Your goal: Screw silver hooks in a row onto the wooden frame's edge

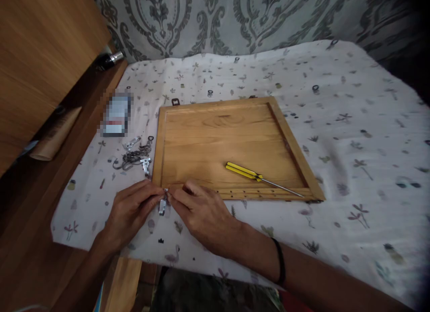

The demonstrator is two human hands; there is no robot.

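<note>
A wooden framed board [218,142] lies flat on the printed cloth, with a row of small holes along its near rail. At its near left corner, my left hand [131,209] and my right hand [201,213] meet, fingertips pinched around a small metal hook [162,207]. The hook's curved end hangs below the board's near edge. Fingers hide its upper part. On the board rests a screwdriver [248,172] with a yellow and black handle, its tip on the near rail. Left of the board lie another metal hook [145,165] and a pile of small hardware [132,157].
A blurred-out phone-like rectangle [116,115] lies at the cloth's left side. A wooden cabinet [47,48] rises on the left, with a brown paper roll [55,135] on its ledge. The white printed cloth [352,146] spreads to the right; patterned fabric [235,21] stands behind.
</note>
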